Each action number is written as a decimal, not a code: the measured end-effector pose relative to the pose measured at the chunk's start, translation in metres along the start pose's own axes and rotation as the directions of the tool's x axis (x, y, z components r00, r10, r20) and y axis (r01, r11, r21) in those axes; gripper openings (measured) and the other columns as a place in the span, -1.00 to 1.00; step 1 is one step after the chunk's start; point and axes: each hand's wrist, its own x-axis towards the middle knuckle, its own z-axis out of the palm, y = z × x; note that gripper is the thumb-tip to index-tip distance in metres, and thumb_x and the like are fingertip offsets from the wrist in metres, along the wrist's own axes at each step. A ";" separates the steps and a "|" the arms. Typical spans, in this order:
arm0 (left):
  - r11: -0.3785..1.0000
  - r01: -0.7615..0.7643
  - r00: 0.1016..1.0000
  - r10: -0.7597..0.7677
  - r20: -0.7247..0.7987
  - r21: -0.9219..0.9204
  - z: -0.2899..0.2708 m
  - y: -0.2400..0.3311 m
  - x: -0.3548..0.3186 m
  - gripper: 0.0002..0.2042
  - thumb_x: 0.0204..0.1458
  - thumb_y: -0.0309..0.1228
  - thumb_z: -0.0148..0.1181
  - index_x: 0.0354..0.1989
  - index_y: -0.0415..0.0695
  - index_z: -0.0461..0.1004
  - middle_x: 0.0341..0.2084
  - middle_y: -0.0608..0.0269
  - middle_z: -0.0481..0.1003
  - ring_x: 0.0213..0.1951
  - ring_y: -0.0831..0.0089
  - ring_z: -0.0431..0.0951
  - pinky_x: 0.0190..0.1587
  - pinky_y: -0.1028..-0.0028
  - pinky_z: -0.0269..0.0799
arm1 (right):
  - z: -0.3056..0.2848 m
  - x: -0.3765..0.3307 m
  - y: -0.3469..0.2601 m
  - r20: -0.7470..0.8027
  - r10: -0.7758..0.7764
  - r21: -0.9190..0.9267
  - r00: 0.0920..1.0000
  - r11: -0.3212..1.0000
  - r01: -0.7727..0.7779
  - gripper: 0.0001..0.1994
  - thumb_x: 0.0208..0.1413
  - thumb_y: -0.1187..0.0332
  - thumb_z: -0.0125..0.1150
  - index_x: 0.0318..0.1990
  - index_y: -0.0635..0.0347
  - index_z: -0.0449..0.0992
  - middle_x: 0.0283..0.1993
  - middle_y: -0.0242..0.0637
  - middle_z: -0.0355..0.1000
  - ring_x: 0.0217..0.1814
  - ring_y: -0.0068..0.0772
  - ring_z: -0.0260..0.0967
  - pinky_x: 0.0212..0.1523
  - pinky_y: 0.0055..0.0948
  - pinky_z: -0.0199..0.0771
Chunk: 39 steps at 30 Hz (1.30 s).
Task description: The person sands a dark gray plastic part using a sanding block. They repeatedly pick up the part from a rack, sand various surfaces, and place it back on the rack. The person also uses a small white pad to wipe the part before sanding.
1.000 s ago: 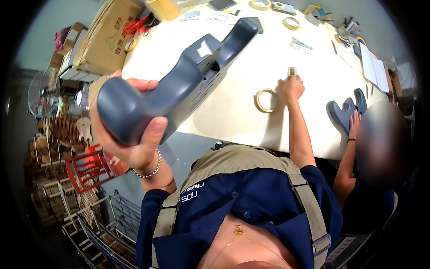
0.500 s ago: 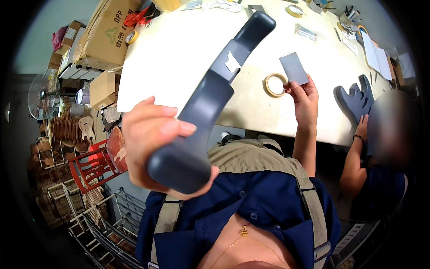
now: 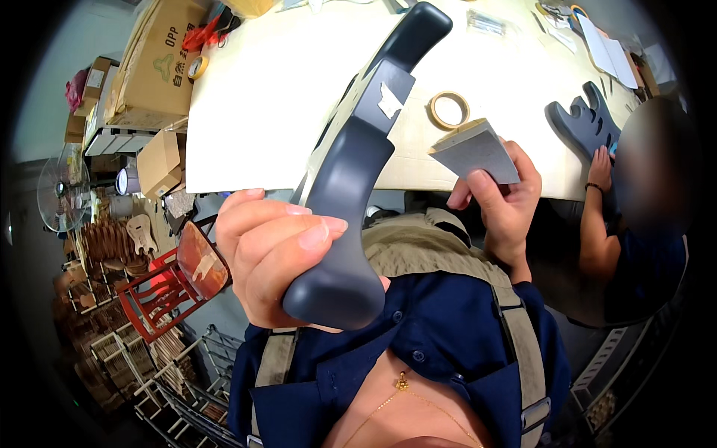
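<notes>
My left hand [image 3: 261, 250] is wrapped round the lower end of a dark grey guitar body [image 3: 347, 172], held up and tilted so its curved edge faces me. A torn scrap of pale tape [image 3: 389, 100] sticks to the stepped part in its middle. In my right hand [image 3: 514, 201], a folded piece of grey sandpaper [image 3: 479, 155] is pinched between thumb and fingers, its tan inner side showing at the fold. The sandpaper is apart from the guitar body. A roll of masking tape [image 3: 432, 113] lies on the table just beyond it.
The pale table [image 3: 246, 127] spreads ahead. At right, a person's hand [image 3: 600, 166] rests on another dark grey guitar body [image 3: 571, 123]. Cardboard boxes [image 3: 146, 82], a red chair [image 3: 198, 261], a fan [image 3: 63, 190] and metal racks [image 3: 179, 381] stand at left.
My right hand has drawn nearer to me, and the sandpaper is now tilted, showing its fold. The guitar body has shifted slightly right and turned a little in my left hand.
</notes>
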 end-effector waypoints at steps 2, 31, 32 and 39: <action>1.000 -0.008 1.000 0.008 -0.004 -0.001 -0.001 0.000 -0.001 -0.25 -0.45 -0.15 0.24 0.05 -0.17 0.22 -0.46 0.29 0.44 -0.43 0.40 0.30 -0.18 0.22 0.15 | 0.004 -0.004 0.000 0.083 -0.161 -0.165 0.984 0.971 0.173 -0.82 -0.01 0.60 0.14 -0.21 0.40 0.41 -0.43 -0.24 0.37 -0.45 -0.48 0.45 -0.51 -0.63 0.41; 1.000 -0.014 1.000 0.014 -0.023 0.015 -0.002 0.001 -0.006 -0.25 -0.41 -0.12 0.23 0.06 -0.17 0.21 -0.47 0.27 0.44 -0.45 0.42 0.29 -0.24 0.21 0.12 | 0.011 -0.007 -0.012 0.105 -0.395 -0.507 0.913 0.768 0.391 -0.52 -0.46 0.47 0.52 -0.21 0.23 0.51 -0.26 -0.21 0.35 -0.29 -0.47 0.34 -0.33 -0.58 0.35; 1.000 -0.015 1.000 0.015 -0.024 0.019 -0.001 0.002 -0.006 -0.25 -0.41 -0.12 0.23 0.06 -0.17 0.21 -0.48 0.27 0.44 -0.45 0.42 0.29 -0.24 0.21 0.12 | 0.011 -0.008 -0.014 0.099 -0.380 -0.503 0.920 0.778 0.376 -0.53 -0.45 0.47 0.51 -0.23 0.23 0.52 -0.27 -0.21 0.35 -0.29 -0.48 0.34 -0.32 -0.59 0.35; 0.999 -0.033 0.999 0.034 -0.020 0.031 0.002 0.004 -0.005 -0.24 -0.44 -0.12 0.24 0.06 -0.16 0.20 -0.49 0.28 0.43 -0.45 0.42 0.28 -0.24 0.21 0.12 | 0.024 -0.001 -0.002 0.375 -0.338 -0.213 0.863 0.875 0.435 -0.55 -0.39 0.49 0.48 -0.21 0.32 0.50 -0.24 -0.10 0.38 -0.33 -0.45 0.30 -0.37 -0.59 0.25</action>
